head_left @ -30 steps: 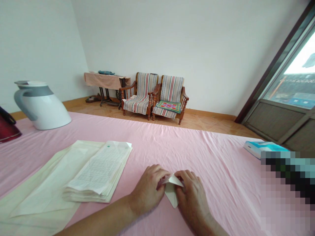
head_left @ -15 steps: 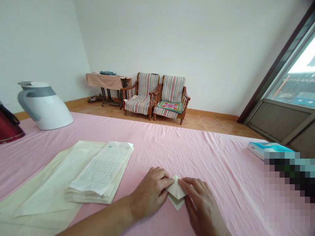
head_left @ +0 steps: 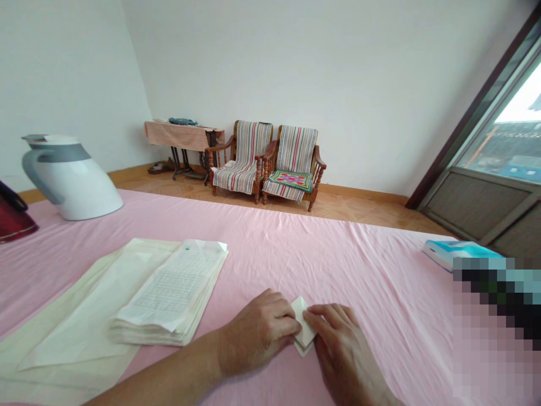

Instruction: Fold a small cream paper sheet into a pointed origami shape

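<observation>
A small piece of folded paper (head_left: pixel 302 326), pale cream and diamond-shaped, lies on the pink tablecloth (head_left: pixel 270 265) between my hands. My left hand (head_left: pixel 262 332) grips its left edge, with the thumb and curled fingers closed at the paper. On the opposite side, my right hand (head_left: pixel 342 338) holds the right edge, fingertips pressed on top. A second layer shows below the upper flap at the near corner. The fingers cover both side corners. Left of my hands sits a stack of grid-lined paper (head_left: pixel 169 293), beside larger cream sheets (head_left: pixel 84 316).
A white and grey jug (head_left: pixel 80 183) stands at the far left, near a dark red kettle (head_left: pixel 14 217) cut by the frame edge. At the right lies a blue and white packet (head_left: pixel 456 249), partly behind a blurred patch. Two wooden armchairs (head_left: pixel 270 163) stand beyond the table.
My left hand has slid slightly over the paper, covering more of its left side. The upper flap now lies flatter and narrower over the lower layer. The view has shifted slightly.
</observation>
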